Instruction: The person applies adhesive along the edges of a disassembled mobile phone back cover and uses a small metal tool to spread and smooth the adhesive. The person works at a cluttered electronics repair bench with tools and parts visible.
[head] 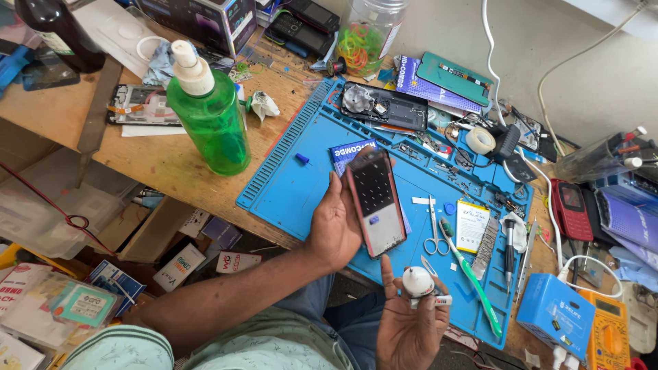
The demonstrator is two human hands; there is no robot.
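Observation:
My left hand [336, 223] grips an opened phone frame [373, 202] with a red rim and dark inner plate, held upright over the blue work mat [291, 188]. My right hand [408, 322] is low at the front edge and holds a small white glue tube with a round white cap [418, 282]. The tube's tip points right, just below the phone. A disassembled phone back [385, 106] lies at the far side of the mat.
A green pump bottle [209, 113] stands on the wooden bench left of the mat. Scissors [433, 233], a green toothbrush [473, 281], a white battery [471, 226], a screwdriver [509, 253] and tape roll [481, 140] lie on the mat. A blue box [555, 315], a yellow multimeter [606, 336] and a red phone [571, 209] sit right.

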